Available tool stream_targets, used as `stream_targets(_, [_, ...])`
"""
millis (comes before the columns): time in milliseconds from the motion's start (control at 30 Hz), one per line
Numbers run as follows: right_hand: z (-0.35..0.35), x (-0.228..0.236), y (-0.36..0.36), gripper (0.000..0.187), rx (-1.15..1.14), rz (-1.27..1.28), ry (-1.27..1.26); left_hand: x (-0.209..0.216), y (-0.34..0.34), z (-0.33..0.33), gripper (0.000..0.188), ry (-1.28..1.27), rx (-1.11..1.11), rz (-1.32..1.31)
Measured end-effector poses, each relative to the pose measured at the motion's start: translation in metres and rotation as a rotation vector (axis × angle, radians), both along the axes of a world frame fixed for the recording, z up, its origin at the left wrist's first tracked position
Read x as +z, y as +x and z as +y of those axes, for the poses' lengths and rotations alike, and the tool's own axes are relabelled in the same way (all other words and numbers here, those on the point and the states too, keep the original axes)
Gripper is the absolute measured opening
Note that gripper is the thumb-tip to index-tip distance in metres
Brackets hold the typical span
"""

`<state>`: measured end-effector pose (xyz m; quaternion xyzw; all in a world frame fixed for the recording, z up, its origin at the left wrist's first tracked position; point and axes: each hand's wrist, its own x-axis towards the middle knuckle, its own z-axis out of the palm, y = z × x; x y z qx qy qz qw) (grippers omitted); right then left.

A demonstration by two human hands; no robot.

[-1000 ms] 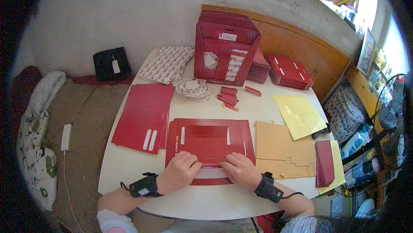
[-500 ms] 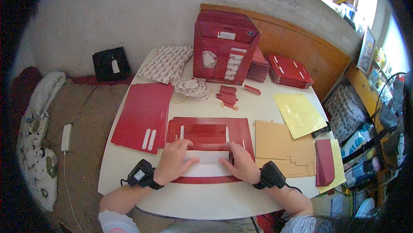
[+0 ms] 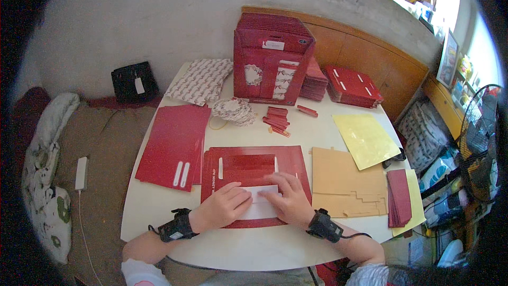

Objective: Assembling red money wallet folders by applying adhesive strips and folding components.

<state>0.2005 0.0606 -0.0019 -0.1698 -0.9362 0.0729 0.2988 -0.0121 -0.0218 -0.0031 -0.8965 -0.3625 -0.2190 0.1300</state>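
In front of me a flat white piece of paper point(image 3: 261, 208) lies over the lower part of a red card sheet point(image 3: 292, 165). My left hand point(image 3: 225, 204) rests on its left side, fingers extended and lying fairly flat. On the right side, my right hand point(image 3: 290, 201) touches the paper, its thumb apart from its bent fingers. Just beyond the hands, a glossy dark red panel point(image 3: 246, 167) with narrow white side edges lies on the sheet. Part of the white paper is hidden under my fingers.
Red sheets point(image 3: 174, 138) lie left, tan card pieces point(image 3: 346, 175) and a yellow sheet point(image 3: 366, 139) right. Behind stand a red display box point(image 3: 269, 74), a patterned packet point(image 3: 201, 80), a pile of white-and-red pieces point(image 3: 233, 111), small red strips point(image 3: 277, 119) and a red stack point(image 3: 353, 86).
Both hands have moved closer together over the white paper. The left hand has shifted right and flattened onto it. The whole view has shifted slightly.
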Motion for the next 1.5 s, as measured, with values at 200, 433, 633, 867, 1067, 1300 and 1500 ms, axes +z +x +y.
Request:
stream_targets(200, [0.003, -0.001, 0.004, 0.053, 0.181, -0.118, 0.041, 0.004, 0.004, -0.005, 0.027, -0.041, 0.022, -0.074])
stream_targets(433, [0.003, 0.004, 0.005, 0.043, 0.241, -0.201, 0.194, 0.008, 0.002, -0.006, 0.033, -0.215, 0.016, -0.152])
stream_targets(633, [0.000, 0.013, 0.008, 0.035, 0.222, -0.261, 0.197, 0.015, 0.002, -0.008, 0.027, -0.252, 0.062, -0.201])
stream_targets(867, [0.014, 0.013, 0.027, 0.033, 0.244, -0.217, 0.141, 0.022, -0.014, -0.011, 0.011, -0.262, 0.080, -0.203])
stream_targets(1067, [0.020, 0.014, 0.033, 0.038, 0.261, -0.238, 0.093, 0.026, -0.029, -0.013, 0.016, -0.363, 0.048, -0.203])
stream_targets(1300, [0.018, 0.014, 0.033, 0.036, 0.234, -0.242, 0.111, 0.025, -0.040, -0.008, 0.016, -0.452, -0.016, -0.242])
stream_targets(1500, [0.019, 0.015, 0.033, 0.032, 0.239, -0.252, 0.088, 0.032, -0.042, -0.009, 0.008, -0.391, -0.035, -0.260])
